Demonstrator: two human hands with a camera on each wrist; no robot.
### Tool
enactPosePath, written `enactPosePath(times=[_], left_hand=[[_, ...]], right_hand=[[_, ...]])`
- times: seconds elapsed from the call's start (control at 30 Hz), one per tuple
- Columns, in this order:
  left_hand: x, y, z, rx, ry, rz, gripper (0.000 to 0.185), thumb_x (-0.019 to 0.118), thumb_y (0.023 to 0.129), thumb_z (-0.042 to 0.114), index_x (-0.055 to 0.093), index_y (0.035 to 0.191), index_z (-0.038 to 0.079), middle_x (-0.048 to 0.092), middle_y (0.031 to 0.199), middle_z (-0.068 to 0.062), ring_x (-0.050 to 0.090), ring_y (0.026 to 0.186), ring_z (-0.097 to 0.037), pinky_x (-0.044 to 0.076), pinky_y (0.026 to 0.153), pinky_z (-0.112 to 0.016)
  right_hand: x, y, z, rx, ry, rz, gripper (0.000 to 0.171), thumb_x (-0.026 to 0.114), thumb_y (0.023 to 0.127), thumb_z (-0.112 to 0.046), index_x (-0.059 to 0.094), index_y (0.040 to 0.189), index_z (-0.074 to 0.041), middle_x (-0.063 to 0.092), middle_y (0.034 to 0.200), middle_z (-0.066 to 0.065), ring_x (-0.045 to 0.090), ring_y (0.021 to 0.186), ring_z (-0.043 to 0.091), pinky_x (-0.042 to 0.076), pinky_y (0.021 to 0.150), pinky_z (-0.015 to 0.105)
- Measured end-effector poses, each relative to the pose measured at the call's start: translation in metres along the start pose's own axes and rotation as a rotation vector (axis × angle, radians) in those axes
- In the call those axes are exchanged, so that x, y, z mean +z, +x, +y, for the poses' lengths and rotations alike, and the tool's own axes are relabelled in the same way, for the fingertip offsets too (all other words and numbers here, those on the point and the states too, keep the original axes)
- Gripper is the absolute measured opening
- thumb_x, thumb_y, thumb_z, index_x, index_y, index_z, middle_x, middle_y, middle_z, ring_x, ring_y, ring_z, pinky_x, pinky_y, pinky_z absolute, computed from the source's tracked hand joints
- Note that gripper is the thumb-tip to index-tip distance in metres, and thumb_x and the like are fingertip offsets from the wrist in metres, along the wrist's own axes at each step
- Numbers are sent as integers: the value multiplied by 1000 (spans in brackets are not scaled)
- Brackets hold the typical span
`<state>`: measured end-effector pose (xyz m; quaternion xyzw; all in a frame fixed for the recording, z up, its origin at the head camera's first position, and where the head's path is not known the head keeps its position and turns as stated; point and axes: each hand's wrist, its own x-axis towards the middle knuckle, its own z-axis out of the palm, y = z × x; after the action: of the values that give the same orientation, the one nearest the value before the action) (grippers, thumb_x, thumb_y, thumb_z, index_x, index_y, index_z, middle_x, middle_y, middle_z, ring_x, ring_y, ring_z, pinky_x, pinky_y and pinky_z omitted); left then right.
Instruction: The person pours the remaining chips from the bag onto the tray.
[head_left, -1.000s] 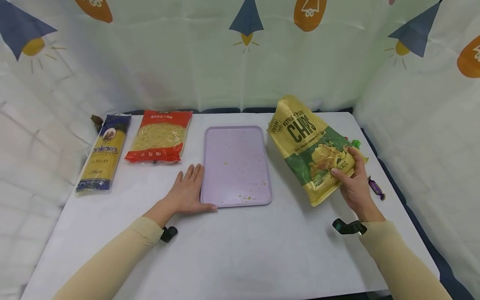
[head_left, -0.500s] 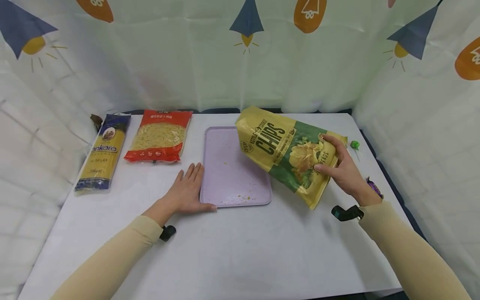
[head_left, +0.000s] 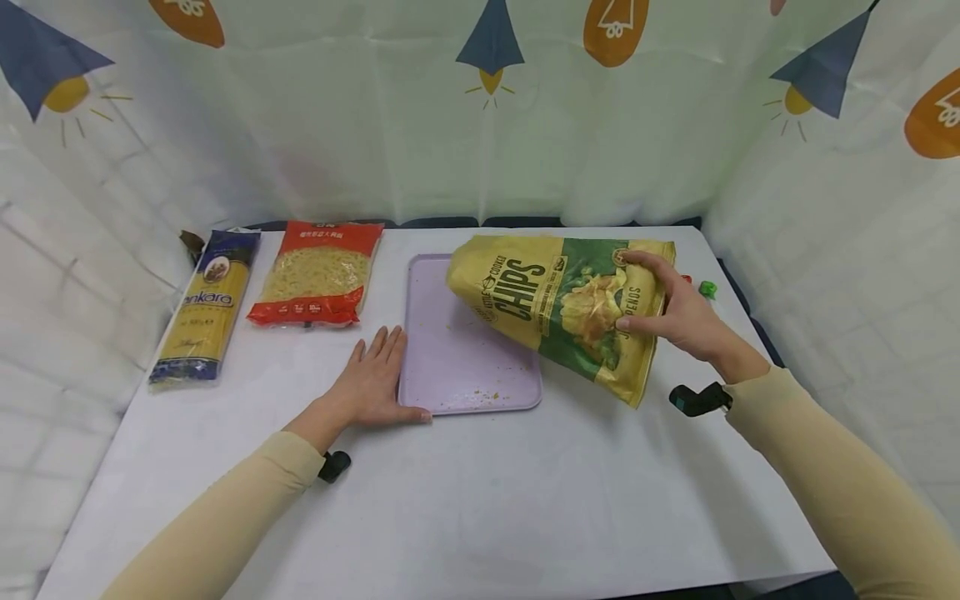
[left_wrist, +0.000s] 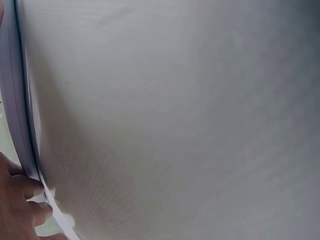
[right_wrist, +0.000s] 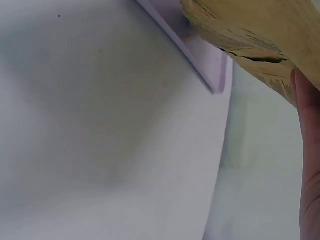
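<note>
White bench walled by patterned cloth; right hand grasps the chips bag over the lilac tray, left hand flat, fingers released, beside it

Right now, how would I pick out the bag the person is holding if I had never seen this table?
Start at the lilac tray in the middle of the white table. Tilted over its right side, gripped by the right hand, is the chips bag. Unlike the two flat pasta packs to the tray's left, it is puffy, yellow and green, with CHIPS in big dark letters.
</note>
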<state>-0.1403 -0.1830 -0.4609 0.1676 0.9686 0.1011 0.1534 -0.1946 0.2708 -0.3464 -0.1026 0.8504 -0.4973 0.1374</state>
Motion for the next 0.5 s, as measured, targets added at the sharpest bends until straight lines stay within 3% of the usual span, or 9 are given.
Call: enactPosePath(times=[0.2,0.5], left_hand=[[1,0,0,4,3,5,140,71,71,79,9,161,-8,10,170,-27,7,158,-47,10,123,-69],[1,1,-2,6,4,1,141,71,71,80,6,162,-6,7,170,-26,5,158,-46,8,124,-68]], right_hand=[[4,2,-4,-18,47,-49,90,79,87,-2,32,157,-36,36,146,6,54,115,20,57,84,22],[1,2,-14,-95,-46,-92,89,80,86,-2,34,157,-32,36,152,2,55,119,15,53,88,18]])
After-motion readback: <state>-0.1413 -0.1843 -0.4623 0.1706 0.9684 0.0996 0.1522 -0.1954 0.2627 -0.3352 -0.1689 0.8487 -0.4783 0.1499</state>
